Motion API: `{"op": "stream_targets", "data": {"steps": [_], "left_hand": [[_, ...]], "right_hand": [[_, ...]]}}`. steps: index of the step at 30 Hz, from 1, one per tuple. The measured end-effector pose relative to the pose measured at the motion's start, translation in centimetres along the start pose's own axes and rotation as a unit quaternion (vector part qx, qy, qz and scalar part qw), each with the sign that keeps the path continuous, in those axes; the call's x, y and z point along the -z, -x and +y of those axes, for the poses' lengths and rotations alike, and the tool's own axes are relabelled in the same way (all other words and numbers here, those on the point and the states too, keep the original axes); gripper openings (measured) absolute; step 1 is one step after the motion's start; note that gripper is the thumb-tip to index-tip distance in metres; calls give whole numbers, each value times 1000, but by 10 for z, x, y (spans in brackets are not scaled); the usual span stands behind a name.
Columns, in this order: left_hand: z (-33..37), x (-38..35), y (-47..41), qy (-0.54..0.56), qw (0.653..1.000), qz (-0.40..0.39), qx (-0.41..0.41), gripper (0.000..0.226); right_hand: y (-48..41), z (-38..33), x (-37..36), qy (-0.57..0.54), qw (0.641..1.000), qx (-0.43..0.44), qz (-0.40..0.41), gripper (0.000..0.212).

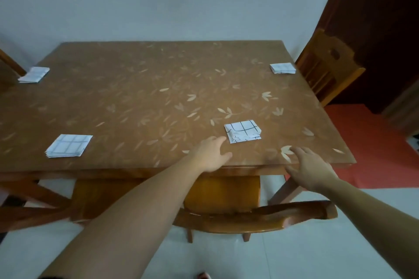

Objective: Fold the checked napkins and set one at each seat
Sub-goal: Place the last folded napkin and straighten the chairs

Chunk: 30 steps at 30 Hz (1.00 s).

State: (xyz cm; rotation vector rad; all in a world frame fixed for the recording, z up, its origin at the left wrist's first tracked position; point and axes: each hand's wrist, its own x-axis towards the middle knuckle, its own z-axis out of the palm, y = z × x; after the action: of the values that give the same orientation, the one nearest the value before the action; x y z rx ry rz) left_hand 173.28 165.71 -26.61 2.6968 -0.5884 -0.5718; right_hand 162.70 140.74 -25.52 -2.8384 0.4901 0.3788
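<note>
Our left hand: open, empty, over the tabletop, fingertips just short of the folded napkin, which lies ahead and slightly right. Our right hand: open, spread at the near edge, farther off. Three further napkins lie at other seats.
</note>
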Motion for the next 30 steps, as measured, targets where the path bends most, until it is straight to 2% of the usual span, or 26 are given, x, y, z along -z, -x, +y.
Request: {"op": "stream_targets", "data": {"steps": [3,6,9,11,13,17,21,26,30], "left_hand": [[0,-3,-27,26,1000,1,15,65],[-2,-9,-56,80,994,13,68,64],[0,-17,-87,191,968,35,159,60],[5,-23,-108,231,952,39,198,49],[9,-29,-130,255,937,52,233,35],[12,-40,-164,256,917,51,301,54],[13,-42,-177,246,916,35,315,42],[7,-46,-176,249,915,61,313,10],[5,-46,-175,266,912,75,303,13]], "right_hand": [[-37,1,-1,-6,1000,-1,-19,58],[-82,-2,-8,-14,998,26,-49,50],[-124,-9,-16,-57,994,61,-68,38],[-149,-11,-22,-119,990,64,-48,31],[-170,-12,-28,-168,984,41,-33,27],[-204,-12,-32,-286,955,-51,-56,37],[-225,-13,-34,-366,920,-98,-102,31],[-233,-10,-36,-347,925,-92,-127,13],[-232,-10,-35,-352,920,-95,-141,5]]}}
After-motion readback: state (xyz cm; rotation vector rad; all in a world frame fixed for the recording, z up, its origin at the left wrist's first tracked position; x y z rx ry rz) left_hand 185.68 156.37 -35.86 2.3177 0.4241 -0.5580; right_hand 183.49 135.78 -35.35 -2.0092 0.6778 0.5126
